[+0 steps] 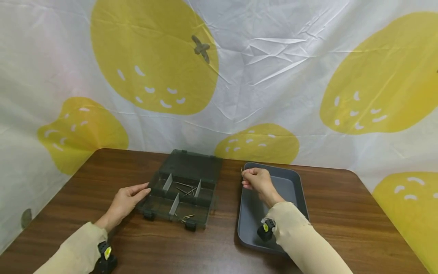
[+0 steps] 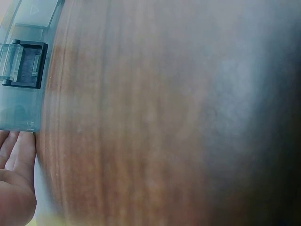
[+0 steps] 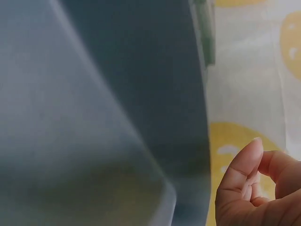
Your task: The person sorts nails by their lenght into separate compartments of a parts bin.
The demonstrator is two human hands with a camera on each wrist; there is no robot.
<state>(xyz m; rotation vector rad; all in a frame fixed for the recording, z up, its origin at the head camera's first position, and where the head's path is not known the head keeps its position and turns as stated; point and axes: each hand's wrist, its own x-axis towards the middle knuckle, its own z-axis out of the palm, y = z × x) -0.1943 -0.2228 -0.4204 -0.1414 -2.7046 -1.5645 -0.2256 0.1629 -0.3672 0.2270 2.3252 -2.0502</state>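
An open, see-through dark compartment box point(image 1: 173, 205) lies on the table, its lid point(image 1: 191, 165) tipped back. My left hand point(image 1: 119, 203) is at the box's left edge, with extended fingers and thumb touching it; in the left wrist view, straight fingers point(image 2: 21, 153) meet the box's end beside a latch point(image 2: 30, 63). Several long thin screws point(image 1: 186, 189) lie in a rear compartment, and short brass-coloured ones point(image 1: 188, 216) in a front one. Over the left rim of a grey tray, my right hand point(image 1: 258, 182) pinches a small brass-coloured screw point(image 1: 241, 169) between thumb and forefinger.
The grey tray point(image 1: 284, 188) stands right of the box, a strip of wooden table point(image 1: 222, 232) between them. White cloth with yellow fruit prints point(image 1: 267, 99) hangs right behind the table's back edge. Grey dividers point(image 1: 174, 204) split the box.
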